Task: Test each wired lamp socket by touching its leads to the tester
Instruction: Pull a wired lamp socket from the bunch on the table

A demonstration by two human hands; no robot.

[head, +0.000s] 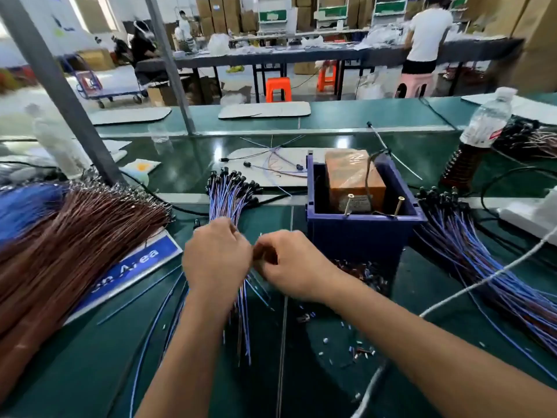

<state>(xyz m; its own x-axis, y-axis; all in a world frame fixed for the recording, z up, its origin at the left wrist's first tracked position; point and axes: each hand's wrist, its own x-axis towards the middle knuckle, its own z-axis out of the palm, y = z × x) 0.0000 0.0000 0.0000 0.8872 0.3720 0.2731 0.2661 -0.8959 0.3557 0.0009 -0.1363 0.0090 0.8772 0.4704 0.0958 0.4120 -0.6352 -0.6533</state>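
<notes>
My left hand (215, 256) grips a bundle of wired lamp sockets (230, 188); their black sockets fan out above my fist and the blue and brown leads hang below it. My right hand (291, 263) sits just right of the left, fingers curled at the bundle's edge; what they hold is hidden. The tester (352, 179) is an orange-brown block inside a dark blue bin (361, 233), with two brass screw contacts (349, 203) sticking up at its front. Both hands are left of the bin, apart from the contacts.
A big heap of brown wires (69, 245) lies at left over a blue sign (135, 267). Another pile of wired sockets (470, 251) lies right of the bin. A water bottle (485, 122) stands at back right. Wire scraps litter the green bench. People work at far tables.
</notes>
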